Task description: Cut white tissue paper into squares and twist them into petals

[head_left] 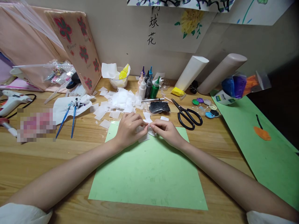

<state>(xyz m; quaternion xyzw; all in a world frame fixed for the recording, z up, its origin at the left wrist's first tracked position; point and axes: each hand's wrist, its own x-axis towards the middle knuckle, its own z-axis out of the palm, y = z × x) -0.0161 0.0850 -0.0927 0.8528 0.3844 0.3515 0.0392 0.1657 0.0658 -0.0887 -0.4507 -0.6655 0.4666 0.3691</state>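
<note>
Above the far edge of a light green sheet [149, 174], my two hands meet fingertip to fingertip. My left hand [129, 129] pinches a tiny white scrap of paper [149, 125], mostly covered by the fingers. The other side of that scrap is between the thumb and finger of my right hand [167, 132]. More white paper pieces lie under and just behind the fingers. A loose heap of white paper squares [122, 101] spreads behind my left hand. Black-handled scissors [184, 109] lie open to the right, beyond my right hand.
Small paint bottles [154, 88] stand behind the heap, beside a clear cup [119, 82]. A black packet [159, 107] lies near the scissors. Paintbrushes [73, 119] and a glue gun [15, 101] are at left. Another green sheet [261, 155] is at right.
</note>
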